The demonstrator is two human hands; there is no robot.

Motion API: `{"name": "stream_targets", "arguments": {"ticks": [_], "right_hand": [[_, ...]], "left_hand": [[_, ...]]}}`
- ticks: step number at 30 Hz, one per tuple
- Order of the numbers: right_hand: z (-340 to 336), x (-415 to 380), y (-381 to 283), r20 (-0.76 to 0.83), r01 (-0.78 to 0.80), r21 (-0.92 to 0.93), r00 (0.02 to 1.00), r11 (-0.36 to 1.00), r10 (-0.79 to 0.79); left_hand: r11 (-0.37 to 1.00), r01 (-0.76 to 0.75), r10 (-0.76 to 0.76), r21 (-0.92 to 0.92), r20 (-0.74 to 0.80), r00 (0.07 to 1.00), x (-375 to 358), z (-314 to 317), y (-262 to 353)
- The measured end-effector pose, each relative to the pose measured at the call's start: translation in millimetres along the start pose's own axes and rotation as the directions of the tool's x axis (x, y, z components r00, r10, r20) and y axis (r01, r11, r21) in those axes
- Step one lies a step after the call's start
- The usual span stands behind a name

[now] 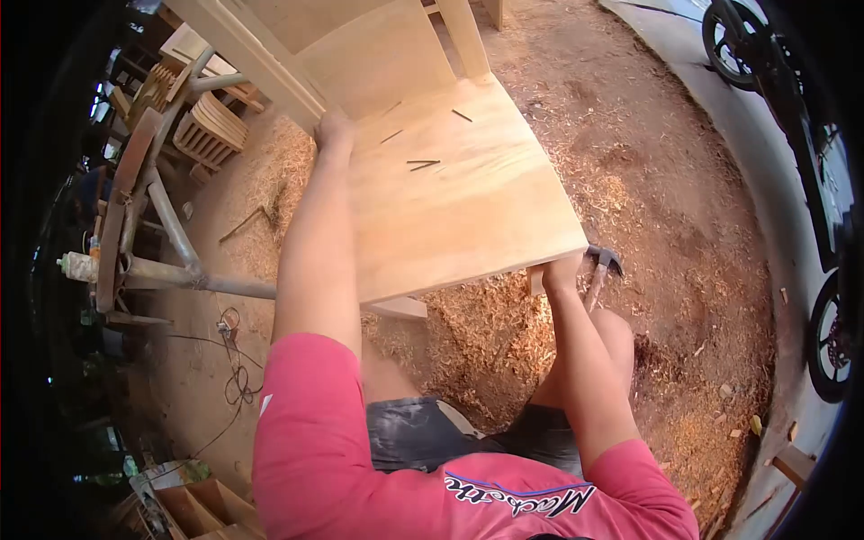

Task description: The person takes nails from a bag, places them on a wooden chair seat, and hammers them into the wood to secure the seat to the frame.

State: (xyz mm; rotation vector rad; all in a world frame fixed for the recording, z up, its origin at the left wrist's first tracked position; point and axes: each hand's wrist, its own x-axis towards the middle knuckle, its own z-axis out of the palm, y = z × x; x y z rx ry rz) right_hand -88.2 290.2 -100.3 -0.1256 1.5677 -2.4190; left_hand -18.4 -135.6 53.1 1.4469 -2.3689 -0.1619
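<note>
A pale wooden chair [468, 211] fills the middle of the view, its seat toward me and its backrest at the top. My left hand [335, 131] is closed around the chair where the left back post [270, 67] meets the seat; its fingertips are hidden. Under the right front corner of the seat, my right hand [563, 270] grips the chair by the front leg [537, 280], fingers mostly covered by the seat. A claw hammer [605, 260] is just beyond that wrist, handle down near my knee. Several loose nails [423, 165] lie on the seat.
Wood shavings [486, 351] cover the dirt floor. At left stand a metal pipe frame [171, 220] and slatted wooden pieces [211, 133]. A cord [238, 382] lies on the ground. A wheeled black vehicle [783, 99] lines the right edge. A wooden box [193, 508] is at lower left.
</note>
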Motion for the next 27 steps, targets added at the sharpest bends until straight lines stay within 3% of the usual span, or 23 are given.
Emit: {"name": "stream_targets", "arguments": {"ticks": [2,4,5,7,8,10,11,13,16,20,22,23,25,26,27], "right_hand": [[-15,-13,11,0.052,0.03,-0.11,0.998,0.994,-0.024],[-10,-13,4,0.064,0.09,-0.066,0.994,0.994,-0.085],[-11,-16,-6,0.103,0.089,-0.156,0.992,0.984,-0.073],[-14,-17,-5,0.134,0.124,-0.14,0.985,0.982,-0.105],[-14,-18,-7,0.164,0.158,-0.136,0.977,0.978,-0.135],[-15,-19,-10,0.171,0.156,-0.168,0.977,0.973,-0.127],[-16,-19,-11,0.186,0.153,-0.174,0.975,0.973,-0.12],[-17,-19,-12,0.195,0.146,-0.182,0.975,0.972,-0.11],[-16,-15,-16,0.242,0.16,-0.16,0.963,0.974,-0.118],[-19,-18,-13,0.238,0.199,-0.206,0.96,0.958,-0.148],[-21,-16,-8,0.253,0.251,-0.242,0.949,0.937,-0.189],[-23,-15,-5,0.263,0.19,-0.196,0.955,0.962,-0.135],[-24,-14,-4,0.277,0.153,-0.161,0.955,0.975,-0.104],[-23,-13,-4,0.281,0.177,-0.173,0.952,0.969,-0.124],[-22,-13,-4,0.281,0.177,-0.172,0.952,0.969,-0.124]], "left_hand": [[0.994,0.023,-0.033,0.11,0.096,0.995,-12,6,2],[0.98,-0.108,0.11,0.169,-0.007,0.994,-41,-6,11],[0.978,-0.11,0.114,0.177,-0.015,0.993,-53,-13,11],[0.969,-0.186,0.209,-0.163,0.133,0.969,-76,-25,8],[0.968,-0.191,0.213,-0.16,0.13,0.968,-82,-28,6],[0.836,-0.291,0.366,-0.464,0.078,0.927,-87,-31,8],[0.835,-0.294,0.37,-0.465,0.08,0.925,-79,-25,7],[0.796,-0.259,0.244,-0.547,-0.101,0.965,-55,3,1],[0.848,-0.269,0.241,-0.458,-0.12,0.963,-45,28,9],[0.809,-0.284,0.301,-0.515,-0.053,0.952,-69,17,14],[0.552,-0.14,0.305,-0.822,0.043,0.951,-90,6,5],[0.554,-0.141,0.304,-0.82,0.042,0.952,-101,3,-1],[0.512,-0.223,0.182,-0.83,-0.149,0.972,-120,1,-20],[0.683,-0.256,0.23,-0.684,-0.131,0.964,-127,-2,-30],[0.683,-0.257,0.231,-0.684,-0.131,0.964,-125,1,-33]]}}
